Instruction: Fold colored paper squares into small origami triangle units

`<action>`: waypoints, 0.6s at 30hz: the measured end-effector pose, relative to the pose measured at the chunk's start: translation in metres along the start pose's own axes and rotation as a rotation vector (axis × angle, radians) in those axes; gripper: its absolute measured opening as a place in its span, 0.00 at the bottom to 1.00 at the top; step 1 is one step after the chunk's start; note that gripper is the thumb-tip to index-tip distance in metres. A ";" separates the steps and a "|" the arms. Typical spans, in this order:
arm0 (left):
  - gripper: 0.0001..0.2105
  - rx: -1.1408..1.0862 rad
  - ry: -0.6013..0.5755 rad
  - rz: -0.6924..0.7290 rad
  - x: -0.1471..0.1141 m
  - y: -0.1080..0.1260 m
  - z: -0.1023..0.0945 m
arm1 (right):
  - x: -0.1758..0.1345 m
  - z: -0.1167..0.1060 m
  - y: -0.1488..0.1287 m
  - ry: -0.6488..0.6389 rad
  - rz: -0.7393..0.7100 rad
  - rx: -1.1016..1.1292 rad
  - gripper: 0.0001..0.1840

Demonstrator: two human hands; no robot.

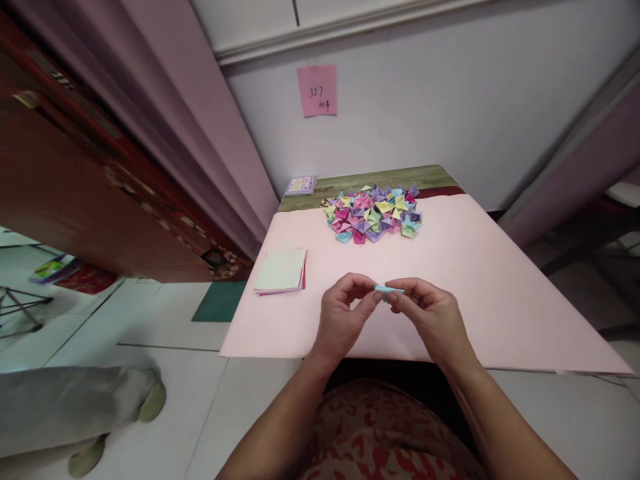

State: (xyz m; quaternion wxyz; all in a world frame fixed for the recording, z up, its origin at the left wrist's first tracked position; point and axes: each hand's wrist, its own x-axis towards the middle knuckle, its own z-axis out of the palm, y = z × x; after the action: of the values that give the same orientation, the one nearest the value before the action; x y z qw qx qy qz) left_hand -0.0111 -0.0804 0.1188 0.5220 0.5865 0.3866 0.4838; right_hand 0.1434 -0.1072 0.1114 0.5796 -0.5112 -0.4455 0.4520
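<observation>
Between the fingertips of both hands is a small folded piece of light blue paper point(387, 289), held above the front of the pink-covered table point(480, 267). My left hand point(345, 310) pinches its left end, and my right hand point(425, 310) pinches the right end. Parts of the paper are hidden behind the thumbs. Beyond the hands lies a heap of folded paper pieces point(373, 215) in purple, pink, yellow, green and blue. A stack of square paper sheets point(281, 270), pale green on top, rests left of my left hand.
A small packet point(301, 185) sits at the table's back left corner. On the wall above hangs a pink note point(318, 91). A red wooden door point(100, 180) and a purple curtain point(210, 113) stand at the left. Another person's leg point(75, 407) shows at lower left.
</observation>
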 end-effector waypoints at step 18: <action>0.09 -0.077 0.073 -0.114 -0.001 -0.037 0.008 | 0.006 0.001 0.033 -0.126 0.035 -0.133 0.16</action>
State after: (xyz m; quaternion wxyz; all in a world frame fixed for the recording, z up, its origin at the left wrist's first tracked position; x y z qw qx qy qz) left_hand -0.0020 -0.0770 0.0826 0.5566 0.5249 0.4191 0.4889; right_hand 0.1413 -0.0988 0.0793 0.5071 -0.5269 -0.5011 0.4627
